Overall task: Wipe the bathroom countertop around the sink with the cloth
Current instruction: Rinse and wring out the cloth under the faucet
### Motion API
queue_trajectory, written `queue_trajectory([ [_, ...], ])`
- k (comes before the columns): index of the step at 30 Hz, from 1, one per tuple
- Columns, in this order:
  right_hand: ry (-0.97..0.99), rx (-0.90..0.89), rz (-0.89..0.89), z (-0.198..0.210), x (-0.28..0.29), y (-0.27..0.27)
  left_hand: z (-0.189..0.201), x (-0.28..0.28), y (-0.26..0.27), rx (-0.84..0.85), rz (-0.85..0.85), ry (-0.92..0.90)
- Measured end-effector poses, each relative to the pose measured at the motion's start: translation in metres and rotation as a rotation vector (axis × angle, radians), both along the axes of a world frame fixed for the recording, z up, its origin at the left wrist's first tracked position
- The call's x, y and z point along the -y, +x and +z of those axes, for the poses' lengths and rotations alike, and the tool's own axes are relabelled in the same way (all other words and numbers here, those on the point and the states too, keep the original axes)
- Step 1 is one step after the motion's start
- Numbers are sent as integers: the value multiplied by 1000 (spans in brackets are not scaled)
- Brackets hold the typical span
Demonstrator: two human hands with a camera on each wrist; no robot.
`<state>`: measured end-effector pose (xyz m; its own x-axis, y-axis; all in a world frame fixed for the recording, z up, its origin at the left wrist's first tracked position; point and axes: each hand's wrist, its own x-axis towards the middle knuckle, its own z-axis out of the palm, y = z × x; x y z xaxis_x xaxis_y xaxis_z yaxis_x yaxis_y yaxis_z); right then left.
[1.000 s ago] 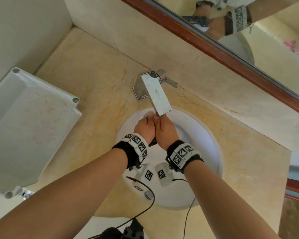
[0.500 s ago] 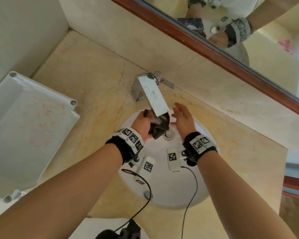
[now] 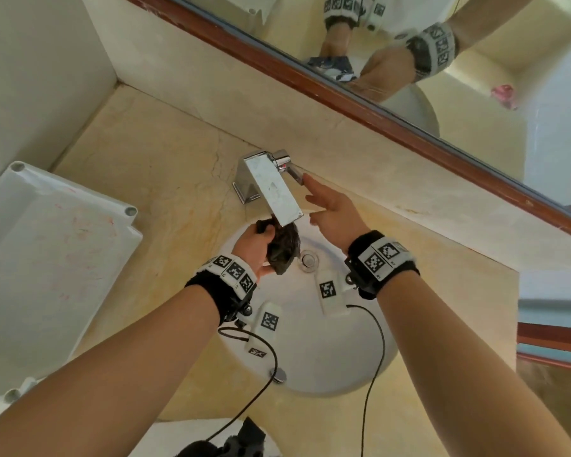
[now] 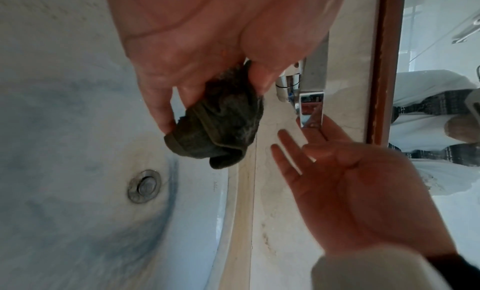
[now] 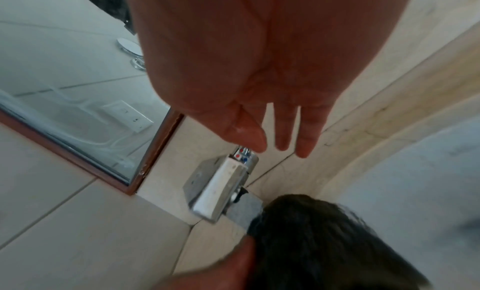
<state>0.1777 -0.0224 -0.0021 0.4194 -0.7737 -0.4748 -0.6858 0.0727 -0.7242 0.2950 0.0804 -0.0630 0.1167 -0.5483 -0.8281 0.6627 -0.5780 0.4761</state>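
Observation:
A dark bunched cloth [image 3: 282,248] [image 4: 219,126] [image 5: 327,245] hangs over the white sink [image 3: 337,351] just under the chrome tap spout [image 3: 274,189]. My left hand [image 3: 254,249] [image 4: 207,54] grips the cloth with curled fingers. Fingers straight, my right hand [image 3: 330,209] [image 4: 345,183] [image 5: 262,93] stretches out beside the spout, fingertips at the tap lever [image 3: 292,169] [image 5: 242,153]. The beige marble countertop [image 3: 165,179] surrounds the sink.
A white plastic tray [image 3: 43,275] lies on the countertop at the left. A wood-framed mirror [image 3: 409,77] runs along the back wall above a marble upstand. The drain [image 3: 307,259] [image 4: 144,185] sits in the bowl. Wrist cables hang over the sink front.
My hands were pressed together on the cloth under the spout; now they are apart. The left keeps the cloth, and the right has let go and stretched to the tap lever.

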Motion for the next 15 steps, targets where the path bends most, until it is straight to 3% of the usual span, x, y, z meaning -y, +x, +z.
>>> queue_trajectory([
  [4,74,7,37,-4,-46,-28,11,-8,-3,-187,43,9],
  [6,49,-98,197,-11,-67,-39,21,-12,-10,-299,109,1],
  [8,-5,-145,281,-20,-83,-45,29,-17,-19,-292,94,-13],
  [12,-150,-197,145,-14,-98,-48,42,-27,-38,-288,-32,-38],
  [15,-276,-279,184,-2,-100,-60,52,-29,-45,-249,-165,-42],
])
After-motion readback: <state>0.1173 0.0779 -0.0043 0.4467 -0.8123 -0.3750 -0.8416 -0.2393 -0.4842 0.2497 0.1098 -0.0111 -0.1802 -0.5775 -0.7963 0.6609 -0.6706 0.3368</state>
